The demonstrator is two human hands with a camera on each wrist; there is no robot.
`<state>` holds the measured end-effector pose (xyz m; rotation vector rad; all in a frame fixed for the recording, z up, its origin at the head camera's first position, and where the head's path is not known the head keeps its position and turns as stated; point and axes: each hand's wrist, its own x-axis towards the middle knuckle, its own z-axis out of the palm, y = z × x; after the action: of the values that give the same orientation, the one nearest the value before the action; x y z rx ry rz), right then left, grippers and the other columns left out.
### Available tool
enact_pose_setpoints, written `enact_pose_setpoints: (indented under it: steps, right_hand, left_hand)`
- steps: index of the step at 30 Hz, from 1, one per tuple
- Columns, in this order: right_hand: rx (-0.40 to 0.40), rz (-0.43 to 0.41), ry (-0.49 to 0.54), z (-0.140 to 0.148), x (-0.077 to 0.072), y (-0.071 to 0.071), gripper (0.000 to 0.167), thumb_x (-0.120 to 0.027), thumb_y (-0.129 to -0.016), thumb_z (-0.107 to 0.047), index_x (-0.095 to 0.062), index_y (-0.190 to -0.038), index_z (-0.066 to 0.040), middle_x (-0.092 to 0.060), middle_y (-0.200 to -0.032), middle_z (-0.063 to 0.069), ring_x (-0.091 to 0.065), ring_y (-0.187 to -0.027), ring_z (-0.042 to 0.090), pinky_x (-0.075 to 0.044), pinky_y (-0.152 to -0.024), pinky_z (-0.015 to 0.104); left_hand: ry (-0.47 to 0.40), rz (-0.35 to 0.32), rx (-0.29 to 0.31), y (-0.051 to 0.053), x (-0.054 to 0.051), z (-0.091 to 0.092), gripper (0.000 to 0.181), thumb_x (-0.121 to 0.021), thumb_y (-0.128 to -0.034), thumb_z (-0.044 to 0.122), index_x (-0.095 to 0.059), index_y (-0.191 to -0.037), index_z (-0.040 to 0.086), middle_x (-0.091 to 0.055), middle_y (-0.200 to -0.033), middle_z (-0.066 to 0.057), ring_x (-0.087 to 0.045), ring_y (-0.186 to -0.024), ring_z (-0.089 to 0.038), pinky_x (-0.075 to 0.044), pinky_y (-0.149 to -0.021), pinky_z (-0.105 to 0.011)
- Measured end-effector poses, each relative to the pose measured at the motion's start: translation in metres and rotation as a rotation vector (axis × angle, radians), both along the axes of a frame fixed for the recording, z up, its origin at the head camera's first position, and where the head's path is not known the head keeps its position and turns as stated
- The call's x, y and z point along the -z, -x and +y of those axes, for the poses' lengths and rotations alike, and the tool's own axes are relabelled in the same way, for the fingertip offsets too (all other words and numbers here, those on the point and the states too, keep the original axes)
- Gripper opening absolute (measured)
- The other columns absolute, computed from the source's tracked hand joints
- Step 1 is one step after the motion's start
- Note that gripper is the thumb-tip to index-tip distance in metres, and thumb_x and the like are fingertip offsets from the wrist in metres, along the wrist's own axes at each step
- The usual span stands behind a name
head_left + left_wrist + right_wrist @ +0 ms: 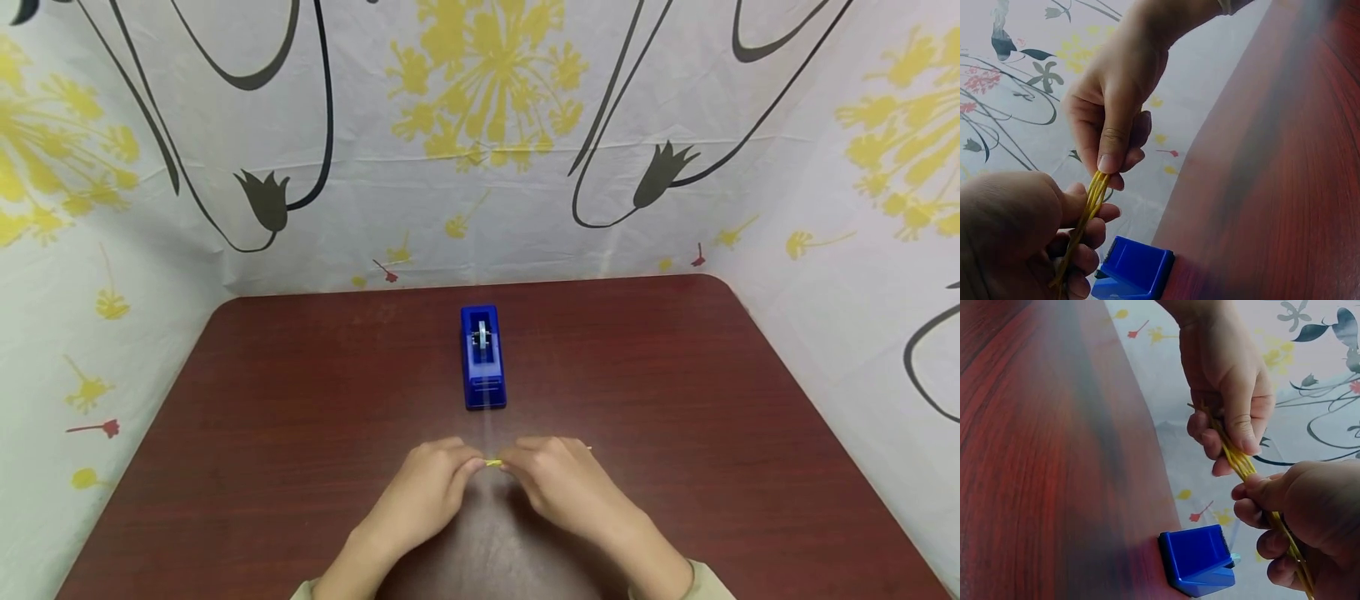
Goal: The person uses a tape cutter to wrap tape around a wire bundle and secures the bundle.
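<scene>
My left hand (423,496) and right hand (562,487) are close together above the table, thumbs facing each other. Both pinch a bundle of thin yellow strands (493,462), with a short stretch visible between the fingertips. Several strands lie side by side in the left wrist view, where the bundle (1093,199) runs down across the left fingers. Loose ends of the bundle (1239,461) poke out past the left fingers in the right wrist view. The palms hide the rest. Beyond the hands stands a blue tape dispenser (486,393), touched by neither hand.
A small roll of clear tape (482,335) sits in the dispenser. The dark red-brown table (322,392) has rounded far corners. White cloth with yellow and grey flower prints (360,200) hangs behind it and at both sides.
</scene>
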<state>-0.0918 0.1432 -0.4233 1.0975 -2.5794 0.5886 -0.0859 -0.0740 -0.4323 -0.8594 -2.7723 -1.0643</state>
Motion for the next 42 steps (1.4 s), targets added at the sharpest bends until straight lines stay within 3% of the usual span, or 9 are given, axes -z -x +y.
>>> enact_pose_setpoints:
  steps: [6,10,15,20,30,37,42]
  right_hand:
    - [0.01,0.079,0.016,0.001,0.004,0.0,0.005,-0.075,-0.089,-0.014,-0.077,-0.092,-0.017,-0.062,-0.073,-0.011,-0.062,-0.06,0.007,-0.047,-0.047,0.024]
    - [0.014,0.096,0.024,0.001,0.005,0.001,0.004,-0.075,-0.09,-0.015,-0.077,-0.091,-0.018,-0.059,-0.071,-0.012,-0.057,-0.056,0.004,-0.045,-0.046,0.023]
    - [0.013,0.045,0.041,0.001,0.003,0.001,0.005,-0.076,-0.089,-0.012,-0.077,-0.091,-0.016,-0.056,-0.07,-0.012,-0.046,-0.055,-0.001,-0.042,-0.047,0.02]
    - [0.012,-0.057,0.04,-0.001,-0.001,0.001,0.008,-0.073,-0.091,-0.01,-0.078,-0.097,-0.014,-0.062,-0.075,-0.01,-0.046,-0.058,-0.004,-0.046,-0.051,0.018]
    - [0.06,-0.213,0.054,-0.004,-0.002,0.002,0.012,-0.067,-0.098,-0.014,-0.079,-0.097,-0.015,-0.054,-0.072,-0.014,-0.04,-0.057,-0.003,-0.04,-0.05,0.018]
    - [0.068,-0.194,0.056,-0.004,-0.001,0.003,0.009,-0.071,-0.095,-0.015,-0.079,-0.094,-0.014,-0.062,-0.075,-0.012,-0.044,-0.059,-0.004,-0.044,-0.053,0.018]
    - [0.058,-0.157,0.076,-0.004,0.0,0.003,0.007,-0.074,-0.093,-0.014,-0.08,-0.093,-0.015,-0.063,-0.074,-0.011,-0.045,-0.058,-0.005,-0.044,-0.052,0.017]
  left_hand:
    - [-0.044,-0.042,-0.05,0.0,-0.001,0.001,0.015,-0.065,-0.0991,0.014,-0.079,-0.097,0.01,-0.055,-0.073,0.01,-0.043,-0.06,-0.001,-0.043,-0.057,-0.021]
    - [-0.055,-0.033,-0.067,0.0,0.0,0.001,0.013,-0.067,-0.0979,0.015,-0.08,-0.098,0.012,-0.049,-0.071,0.014,-0.041,-0.058,0.0,-0.041,-0.054,-0.02]
    - [-0.062,0.038,-0.09,0.0,0.003,0.002,0.01,-0.07,-0.0947,0.014,-0.08,-0.096,0.013,-0.05,-0.071,0.014,-0.041,-0.058,0.001,-0.04,-0.053,-0.019]
    - [-0.06,0.121,-0.109,0.0,0.005,0.003,0.007,-0.074,-0.0915,0.013,-0.081,-0.093,0.014,-0.051,-0.071,0.015,-0.04,-0.058,0.002,-0.039,-0.053,-0.018]
    - [-0.029,0.169,-0.105,0.0,0.007,0.004,0.005,-0.077,-0.0886,0.012,-0.081,-0.092,0.012,-0.051,-0.071,0.014,-0.039,-0.056,0.002,-0.036,-0.052,-0.017]
    - [-0.028,0.209,-0.092,0.0,0.008,0.004,0.005,-0.078,-0.0877,0.012,-0.081,-0.091,0.012,-0.053,-0.072,0.013,-0.039,-0.057,0.003,-0.036,-0.051,-0.016]
    - [-0.009,0.187,-0.094,0.001,0.009,0.004,0.005,-0.075,-0.0907,0.014,-0.08,-0.092,0.013,-0.054,-0.072,0.013,-0.04,-0.057,0.003,-0.038,-0.052,-0.017]
